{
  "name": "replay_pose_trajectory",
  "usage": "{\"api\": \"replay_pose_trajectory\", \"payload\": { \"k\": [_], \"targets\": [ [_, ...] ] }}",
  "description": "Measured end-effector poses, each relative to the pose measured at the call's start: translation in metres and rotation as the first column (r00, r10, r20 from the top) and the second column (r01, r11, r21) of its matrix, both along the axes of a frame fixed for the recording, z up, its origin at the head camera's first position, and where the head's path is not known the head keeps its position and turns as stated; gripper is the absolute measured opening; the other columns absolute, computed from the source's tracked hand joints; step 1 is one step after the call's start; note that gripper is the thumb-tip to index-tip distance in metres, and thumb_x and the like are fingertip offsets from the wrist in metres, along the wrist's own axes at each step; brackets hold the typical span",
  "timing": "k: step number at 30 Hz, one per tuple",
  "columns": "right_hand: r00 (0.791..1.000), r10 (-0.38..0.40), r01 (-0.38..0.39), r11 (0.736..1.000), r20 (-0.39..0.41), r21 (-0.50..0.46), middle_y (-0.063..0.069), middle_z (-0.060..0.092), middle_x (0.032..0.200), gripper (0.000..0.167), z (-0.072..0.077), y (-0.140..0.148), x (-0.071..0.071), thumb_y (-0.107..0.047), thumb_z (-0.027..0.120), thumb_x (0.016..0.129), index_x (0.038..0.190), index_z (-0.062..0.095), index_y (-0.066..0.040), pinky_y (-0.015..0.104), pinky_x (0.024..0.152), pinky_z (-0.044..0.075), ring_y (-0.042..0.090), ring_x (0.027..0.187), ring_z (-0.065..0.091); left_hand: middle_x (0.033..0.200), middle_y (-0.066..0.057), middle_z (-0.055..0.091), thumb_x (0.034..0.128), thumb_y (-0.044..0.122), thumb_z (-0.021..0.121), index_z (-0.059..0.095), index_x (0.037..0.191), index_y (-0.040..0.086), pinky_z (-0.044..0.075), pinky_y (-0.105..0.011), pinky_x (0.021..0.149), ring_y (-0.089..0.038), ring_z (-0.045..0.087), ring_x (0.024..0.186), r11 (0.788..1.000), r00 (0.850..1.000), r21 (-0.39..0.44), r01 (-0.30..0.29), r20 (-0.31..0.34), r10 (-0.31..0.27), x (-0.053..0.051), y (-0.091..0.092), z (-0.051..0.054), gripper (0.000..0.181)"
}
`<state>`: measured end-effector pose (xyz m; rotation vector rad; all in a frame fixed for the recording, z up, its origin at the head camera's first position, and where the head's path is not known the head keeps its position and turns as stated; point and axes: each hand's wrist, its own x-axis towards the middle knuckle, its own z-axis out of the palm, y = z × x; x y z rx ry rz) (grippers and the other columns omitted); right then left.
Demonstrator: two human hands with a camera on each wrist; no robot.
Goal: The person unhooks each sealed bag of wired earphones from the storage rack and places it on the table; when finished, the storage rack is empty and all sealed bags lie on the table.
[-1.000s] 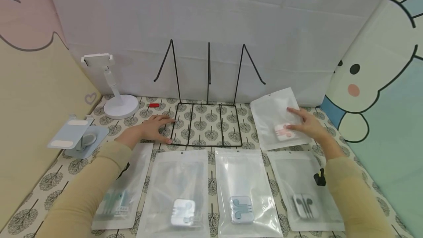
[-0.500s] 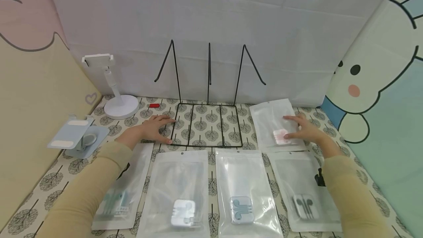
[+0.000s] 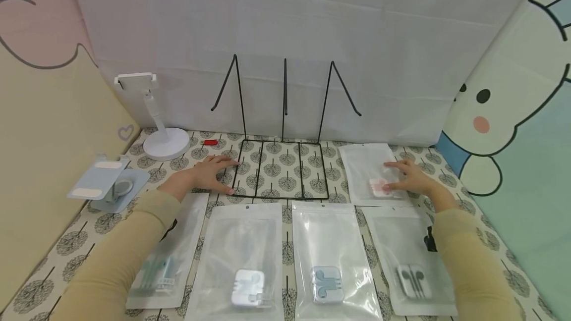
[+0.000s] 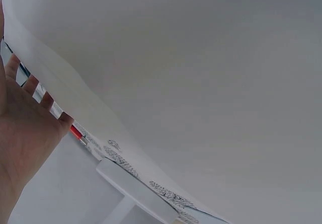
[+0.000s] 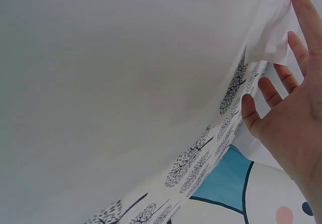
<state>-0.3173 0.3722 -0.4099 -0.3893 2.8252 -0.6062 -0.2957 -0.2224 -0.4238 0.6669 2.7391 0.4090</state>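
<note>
My left hand (image 3: 207, 175) lies at the left side of a black wire rack (image 3: 285, 88), thumb and forefinger spread and touching its base. In the left wrist view the fingers of that left hand (image 4: 30, 128) are extended. On the right, my right hand (image 3: 412, 177) rests on a frosted zip pouch (image 3: 363, 162), its thumb over the pink earphones (image 3: 378, 188) inside. The right wrist view has the right hand (image 5: 292, 113) with fairly straight fingers, the pouch (image 5: 271, 45) beside them. That pouch lies flat right of the rack.
Several more pouches, including one with blue earphones (image 3: 327, 284) and one with dark earphones (image 3: 414, 281), line the front. A white phone stand (image 3: 166, 143), a light blue stand (image 3: 98, 175) and a small red object (image 3: 210, 142) are at the left. Cloth walls surround the table.
The pouch under my right hand has come down from a raised tilt to lie flat, and the right hand has lowered slightly with it. The left hand stays at the rack.
</note>
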Motion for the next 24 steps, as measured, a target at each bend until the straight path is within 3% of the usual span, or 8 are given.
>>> {"api": "replay_pose_trajectory", "payload": {
  "k": [4, 7, 13, 17, 20, 24],
  "targets": [
    [1.000, -0.004, 0.004, 1.000, -0.003, 0.027, 0.031, 0.019, 0.142, 0.084, -0.002, 0.003, 0.000, -0.047, 0.075, 0.077, 0.143, 0.039, -0.008, 0.076, 0.096, 0.020, 0.056, 0.129, 0.017, 0.156, -0.015, 0.017, 0.0759, 0.064, 0.065, 0.027, 0.150, 0.019, 0.013, -0.079, 0.098, -0.057, 0.010, 0.136, 1.000, 1.000, 0.001, 0.005, -0.003, -0.005, -0.001, 0.001, 0.000, 0.094],
    [1.000, 0.005, -0.004, 0.999, -0.020, 0.036, 0.035, 0.017, 0.142, 0.084, 0.001, 0.002, 0.001, -0.046, 0.073, 0.079, 0.143, 0.037, -0.006, 0.076, 0.096, 0.023, 0.057, 0.128, 0.019, 0.156, -0.015, 0.017, 0.0760, 0.064, 0.065, 0.027, 0.150, 0.019, 0.013, -0.078, 0.098, -0.057, 0.010, 0.135, 1.000, 1.000, 0.001, 0.007, -0.002, -0.007, -0.003, 0.003, 0.000, 0.094],
    [0.999, -0.004, 0.002, 0.999, -0.043, -0.034, 0.036, 0.011, 0.144, 0.085, 0.020, -0.002, 0.003, -0.039, 0.072, 0.082, 0.147, 0.029, -0.005, 0.076, 0.092, 0.025, 0.057, 0.128, 0.017, 0.156, -0.016, 0.016, 0.0763, 0.062, 0.066, 0.028, 0.150, 0.019, 0.013, -0.077, 0.099, -0.058, 0.009, 0.135, 1.000, 1.000, -0.004, 0.001, 0.012, -0.001, -0.004, 0.003, 0.002, 0.094],
    [0.996, 0.013, -0.016, 0.999, -0.087, -0.036, 0.034, 0.015, 0.143, 0.083, 0.034, -0.008, 0.003, -0.038, 0.071, 0.084, 0.148, 0.027, -0.008, 0.075, 0.092, 0.026, 0.055, 0.126, 0.022, 0.156, -0.015, 0.016, 0.0771, 0.060, 0.067, 0.027, 0.150, 0.018, 0.012, -0.076, 0.101, -0.055, 0.009, 0.137, 1.000, 1.000, -0.004, -0.016, 0.023, 0.016, -0.003, 0.003, 0.004, 0.093],
    [0.989, 0.048, -0.055, 0.997, -0.143, -0.045, 0.032, 0.018, 0.143, 0.082, 0.046, -0.015, 0.004, -0.035, 0.071, 0.084, 0.148, 0.028, -0.009, 0.074, 0.090, 0.028, 0.053, 0.124, 0.026, 0.156, -0.017, 0.017, 0.0787, 0.057, 0.068, 0.026, 0.150, 0.017, 0.013, -0.074, 0.102, -0.052, 0.011, 0.138, 0.999, 0.999, 0.017, -0.032, 0.003, 0.032, -0.004, 0.002, 0.009, 0.092],
    [0.977, 0.071, -0.090, 0.992, -0.203, -0.085, 0.030, 0.015, 0.147, 0.082, 0.065, -0.026, 0.011, -0.030, 0.072, 0.084, 0.149, 0.027, -0.013, 0.075, 0.091, 0.024, 0.054, 0.129, 0.020, 0.155, -0.019, 0.017, 0.0819, 0.053, 0.066, 0.023, 0.151, 0.017, 0.016, -0.071, 0.105, -0.048, 0.013, 0.139, 0.997, 0.996, 0.051, -0.059, -0.060, 0.062, -0.005, 0.001, 0.025, 0.089]
  ]
}}
